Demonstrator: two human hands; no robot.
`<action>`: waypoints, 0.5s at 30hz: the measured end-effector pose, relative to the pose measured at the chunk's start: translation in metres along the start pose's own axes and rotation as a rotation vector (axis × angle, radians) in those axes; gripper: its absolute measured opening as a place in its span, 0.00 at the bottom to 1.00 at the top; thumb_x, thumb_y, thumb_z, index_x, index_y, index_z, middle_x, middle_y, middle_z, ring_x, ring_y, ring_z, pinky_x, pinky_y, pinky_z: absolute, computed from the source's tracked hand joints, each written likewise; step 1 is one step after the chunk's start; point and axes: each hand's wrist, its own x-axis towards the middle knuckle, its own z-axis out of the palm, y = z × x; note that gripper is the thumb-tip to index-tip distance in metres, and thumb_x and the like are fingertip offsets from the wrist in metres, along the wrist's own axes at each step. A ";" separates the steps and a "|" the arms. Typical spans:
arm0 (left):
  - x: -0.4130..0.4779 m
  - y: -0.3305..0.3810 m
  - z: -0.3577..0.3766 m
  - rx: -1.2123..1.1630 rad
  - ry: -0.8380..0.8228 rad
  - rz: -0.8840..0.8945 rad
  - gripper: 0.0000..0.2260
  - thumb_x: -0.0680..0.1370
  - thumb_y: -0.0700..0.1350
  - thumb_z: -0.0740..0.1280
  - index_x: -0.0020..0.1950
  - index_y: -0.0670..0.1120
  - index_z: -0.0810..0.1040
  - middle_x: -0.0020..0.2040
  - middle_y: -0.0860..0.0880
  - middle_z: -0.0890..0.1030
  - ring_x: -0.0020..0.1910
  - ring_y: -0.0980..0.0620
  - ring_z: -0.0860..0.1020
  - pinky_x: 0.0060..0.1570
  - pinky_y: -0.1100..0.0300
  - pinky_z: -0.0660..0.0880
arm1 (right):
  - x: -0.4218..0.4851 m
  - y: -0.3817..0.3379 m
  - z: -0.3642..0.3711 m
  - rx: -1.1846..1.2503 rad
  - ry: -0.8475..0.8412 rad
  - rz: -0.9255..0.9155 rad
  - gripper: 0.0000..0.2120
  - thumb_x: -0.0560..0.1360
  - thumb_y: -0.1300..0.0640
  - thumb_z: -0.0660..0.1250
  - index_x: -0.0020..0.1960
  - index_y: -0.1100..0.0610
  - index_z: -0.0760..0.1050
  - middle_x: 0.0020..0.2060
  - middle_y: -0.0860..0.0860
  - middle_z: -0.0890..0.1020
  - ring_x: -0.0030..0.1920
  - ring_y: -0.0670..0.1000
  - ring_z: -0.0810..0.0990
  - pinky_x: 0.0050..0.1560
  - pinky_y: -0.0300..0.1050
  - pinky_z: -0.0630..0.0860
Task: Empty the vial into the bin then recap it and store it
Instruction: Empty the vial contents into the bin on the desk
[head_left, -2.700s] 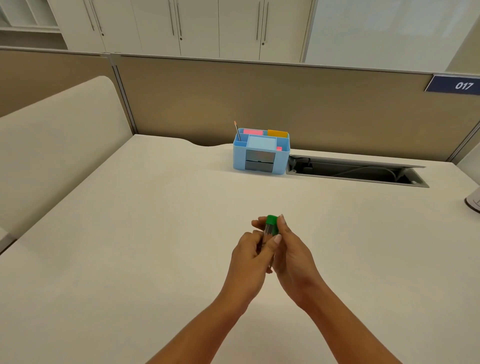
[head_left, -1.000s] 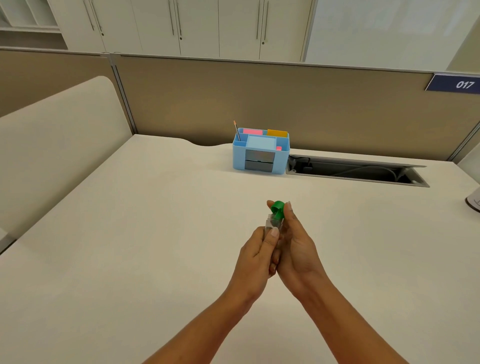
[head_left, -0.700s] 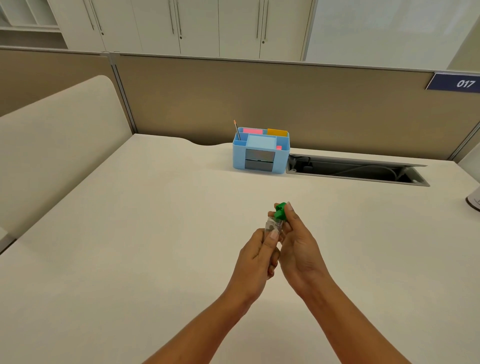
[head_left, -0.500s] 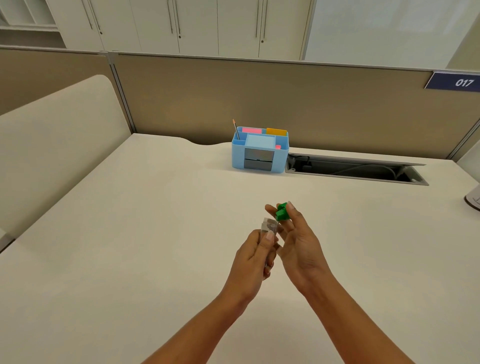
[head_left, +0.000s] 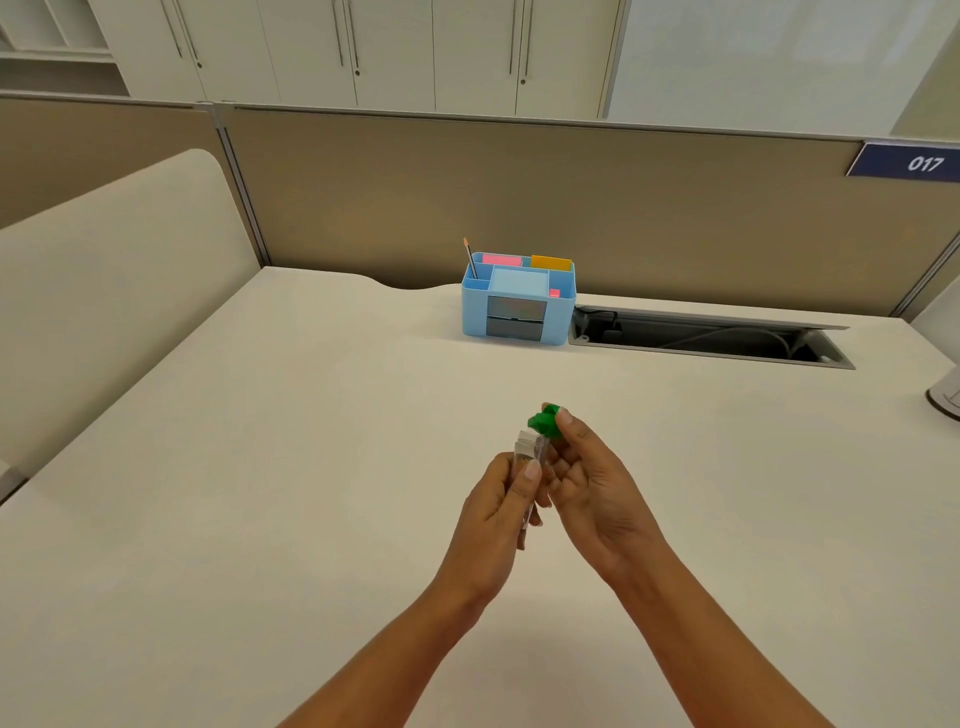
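Note:
A clear vial (head_left: 526, 453) stands nearly upright in my left hand (head_left: 500, 506), its open mouth poking above my thumb. The green cap (head_left: 544, 421) is off the vial and pinched between the thumb and forefinger of my right hand (head_left: 589, 483), just up and to the right of the vial's mouth. Both hands hover over the middle of the cream desk (head_left: 260, 467). A light blue desk organiser (head_left: 561, 322) with compartments and a small drawer stands at the back of the desk. What the vial holds is hidden by my fingers.
A pencil (head_left: 470, 257) and pink and orange note pads stick out of the organiser. An open cable tray (head_left: 706, 340) runs along the back right. A beige partition (head_left: 519, 197) walls the rear; a white object's base (head_left: 945, 400) sits at the right edge.
The green cap was on the vial; my right hand has unscrewed it and lifted it away to the right. My left hand has shifted the open vial slightly left.

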 end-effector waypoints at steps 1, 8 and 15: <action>0.000 0.000 0.000 -0.009 0.011 0.008 0.09 0.78 0.50 0.55 0.46 0.50 0.74 0.38 0.53 0.75 0.34 0.60 0.72 0.32 0.67 0.70 | 0.001 0.000 -0.001 0.021 -0.006 -0.008 0.13 0.66 0.52 0.65 0.48 0.56 0.77 0.40 0.49 0.83 0.38 0.45 0.80 0.36 0.38 0.77; 0.004 0.007 -0.003 -0.303 0.100 -0.018 0.13 0.72 0.55 0.58 0.50 0.54 0.77 0.50 0.54 0.79 0.51 0.56 0.77 0.45 0.58 0.77 | -0.002 0.008 -0.003 -0.180 0.093 -0.170 0.05 0.71 0.61 0.67 0.46 0.55 0.75 0.45 0.51 0.82 0.47 0.49 0.80 0.49 0.41 0.75; 0.006 0.007 -0.004 -0.527 0.108 -0.030 0.14 0.69 0.53 0.61 0.50 0.51 0.80 0.47 0.56 0.84 0.51 0.57 0.81 0.52 0.56 0.79 | -0.008 0.014 -0.001 -0.500 0.145 -0.352 0.10 0.68 0.61 0.72 0.45 0.51 0.75 0.45 0.50 0.83 0.48 0.46 0.82 0.48 0.38 0.78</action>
